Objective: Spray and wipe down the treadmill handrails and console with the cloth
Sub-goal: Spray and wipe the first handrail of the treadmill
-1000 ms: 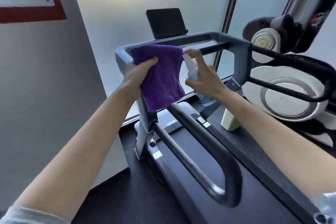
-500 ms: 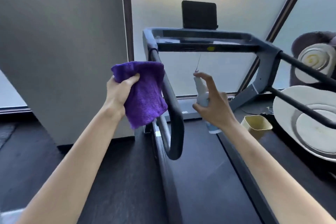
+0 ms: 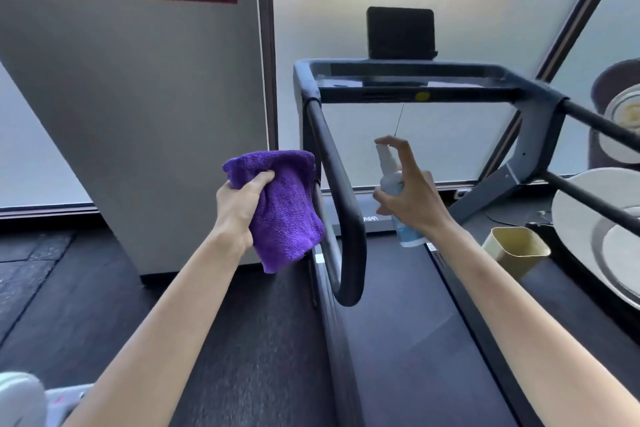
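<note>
Both hands are full: my left hand (image 3: 239,204) bunches the soft, limp cloth (image 3: 284,204); my right hand (image 3: 412,198) wraps the light, slick spray bottle (image 3: 391,180) mid-body, forefinger raised over its nozzle.

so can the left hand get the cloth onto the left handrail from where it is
Probably yes. The left hand holds the cloth right beside the left handrail, and nothing shows between them. The right hand with the spray bottle is on the rail's other side.
</note>
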{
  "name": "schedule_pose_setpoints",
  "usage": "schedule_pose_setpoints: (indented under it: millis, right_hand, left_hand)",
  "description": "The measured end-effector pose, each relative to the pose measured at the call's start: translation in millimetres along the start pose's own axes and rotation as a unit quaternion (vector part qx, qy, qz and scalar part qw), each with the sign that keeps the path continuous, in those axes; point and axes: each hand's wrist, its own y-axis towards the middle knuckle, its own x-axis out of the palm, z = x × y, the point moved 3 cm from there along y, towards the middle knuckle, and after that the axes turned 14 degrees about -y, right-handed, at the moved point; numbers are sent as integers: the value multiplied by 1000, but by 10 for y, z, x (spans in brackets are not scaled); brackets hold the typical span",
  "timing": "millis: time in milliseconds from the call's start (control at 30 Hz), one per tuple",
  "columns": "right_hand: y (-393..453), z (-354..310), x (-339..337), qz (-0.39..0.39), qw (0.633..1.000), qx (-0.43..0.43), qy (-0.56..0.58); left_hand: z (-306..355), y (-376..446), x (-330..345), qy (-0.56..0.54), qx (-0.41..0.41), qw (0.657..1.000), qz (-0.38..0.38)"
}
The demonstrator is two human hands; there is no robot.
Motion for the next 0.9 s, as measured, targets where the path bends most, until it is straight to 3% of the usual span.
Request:
schedule_pose_setpoints:
  millis: [300,600,900]
  right_hand:
    - [687,355,230,-26,1000,-14,1]
    - [1764,679,672,-35,998,-29,-31]
    - [2297,776,1027,-46,998,9,-39]
  left_hand:
    - [-115,570,285,-24,9,999,25]
    - [-341,1320,543,-16,1,995,103]
    - [-371,1806,660,-1,-29,997,77]
